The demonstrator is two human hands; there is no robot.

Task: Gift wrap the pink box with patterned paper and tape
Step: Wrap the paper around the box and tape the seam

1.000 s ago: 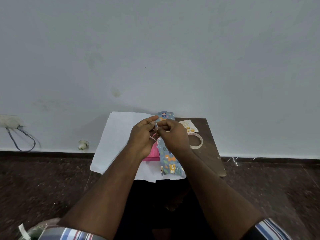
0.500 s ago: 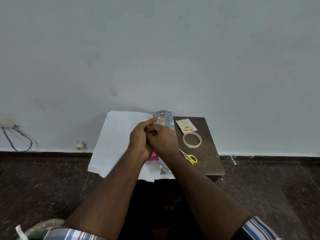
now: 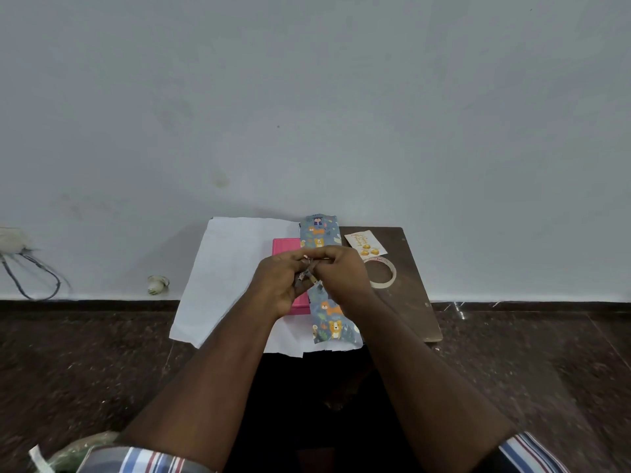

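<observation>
Both hands meet above the small brown table. The left hand and the right hand have fingertips pinched together on something small between them, too blurred to name. Under them the pink box lies on a white sheet, with a strip of patterned paper folded over its right side. The roll of tape sits just beside the right hand, near a small card.
</observation>
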